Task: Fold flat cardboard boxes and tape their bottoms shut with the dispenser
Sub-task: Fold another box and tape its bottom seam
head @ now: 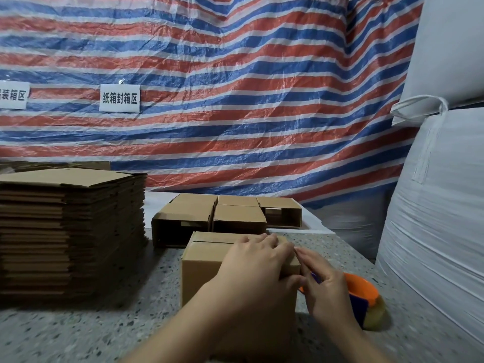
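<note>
An assembled brown cardboard box (203,268) stands on the speckled table (99,326), with a seam slit showing along its top. My left hand (251,268) lies over the box's top right corner, fingers spread on top and thumb down the front face. My right hand (324,292) touches the box's right edge with fairly straight fingers. Partly hidden behind that hand, the orange and purple tape dispenser (365,297) sits on the table. A tall stack of flat cardboard boxes (68,231) stands at the left.
Three folded boxes (183,213) (238,217) (284,210) lie on their sides behind the one under my hands. Big white sacks (440,205) crowd the right side. A red, white and blue striped tarp (235,100) with paper signs hangs behind.
</note>
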Demonstrator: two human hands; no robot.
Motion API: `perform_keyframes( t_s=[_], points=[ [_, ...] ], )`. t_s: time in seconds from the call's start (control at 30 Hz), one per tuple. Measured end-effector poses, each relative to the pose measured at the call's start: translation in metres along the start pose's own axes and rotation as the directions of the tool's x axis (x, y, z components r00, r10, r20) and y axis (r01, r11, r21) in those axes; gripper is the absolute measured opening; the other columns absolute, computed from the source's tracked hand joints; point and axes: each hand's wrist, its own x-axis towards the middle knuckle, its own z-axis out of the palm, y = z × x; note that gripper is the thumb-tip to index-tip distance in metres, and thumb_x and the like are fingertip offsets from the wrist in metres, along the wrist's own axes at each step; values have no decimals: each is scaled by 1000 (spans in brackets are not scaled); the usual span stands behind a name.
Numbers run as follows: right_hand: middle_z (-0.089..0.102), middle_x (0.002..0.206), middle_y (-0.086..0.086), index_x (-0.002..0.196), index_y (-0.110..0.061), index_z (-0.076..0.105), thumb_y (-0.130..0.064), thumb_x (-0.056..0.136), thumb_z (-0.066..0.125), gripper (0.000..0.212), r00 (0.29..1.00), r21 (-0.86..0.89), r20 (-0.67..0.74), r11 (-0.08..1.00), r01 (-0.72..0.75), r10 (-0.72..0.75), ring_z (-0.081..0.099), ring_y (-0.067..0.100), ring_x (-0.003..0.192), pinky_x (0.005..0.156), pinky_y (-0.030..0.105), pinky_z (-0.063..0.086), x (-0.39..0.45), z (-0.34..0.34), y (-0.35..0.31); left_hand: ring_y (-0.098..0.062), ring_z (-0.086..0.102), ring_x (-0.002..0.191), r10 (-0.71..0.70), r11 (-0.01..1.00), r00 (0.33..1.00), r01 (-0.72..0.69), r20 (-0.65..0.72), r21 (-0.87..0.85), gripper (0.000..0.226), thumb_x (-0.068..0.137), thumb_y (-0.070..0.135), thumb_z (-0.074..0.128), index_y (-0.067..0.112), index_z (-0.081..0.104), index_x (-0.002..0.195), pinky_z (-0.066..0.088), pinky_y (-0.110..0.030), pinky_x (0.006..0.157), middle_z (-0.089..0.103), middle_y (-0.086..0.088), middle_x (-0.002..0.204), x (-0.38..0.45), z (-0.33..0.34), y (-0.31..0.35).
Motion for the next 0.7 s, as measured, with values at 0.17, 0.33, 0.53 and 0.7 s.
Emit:
perform_keyframes(
  t_s=[0.17, 0.33, 0.53, 0.7],
  points=[
    [61, 125, -32, 119, -46, 61, -29, 92, 56, 32, 1000, 79, 18, 997, 10, -12, 55, -3, 124, 99, 22, 51, -11, 11, -3, -20, 44, 132, -1, 1000, 1000, 1, -4, -14, 57, 93, 69, 38, 32, 39, 137, 36, -40, 107, 52, 2, 138, 0, 0, 0],
    [54, 129, -41, 113, -73, 55, -69, 84, 51, 29, 997, 93, 40, 993, -75, 71, 46, -21, 121, 89, 8, 44, -20, 19, -9, -21, 42, 135, -16, 1000, 1000, 16, 12, -8, 60, 93, 69, 37, 31, 37, 141, 36, -42, 109, 50, 1, 142, 1, -2, 3],
    [56, 137, -27, 133, -39, 61, -81, 79, 49, 70, 999, 8, 42, 1000, 13, -13, 48, -12, 127, 92, 5, 44, -14, 9, -13, -21, 42, 136, -9, 1000, 1000, 9, 10, -18, 60, 93, 69, 37, 31, 36, 140, 35, -41, 110, 48, 1, 143, -1, -3, 2],
    [57, 138, -24, 127, -49, 60, -92, 68, 49, 74, 998, 15, 22, 998, -53, 53, 50, -6, 128, 85, 3, 45, -15, 15, -13, -21, 44, 133, -10, 1000, 1000, 10, 2, -15, 58, 92, 69, 37, 32, 38, 137, 37, -41, 107, 50, 1, 140, 1, -1, 2]
  ],
)
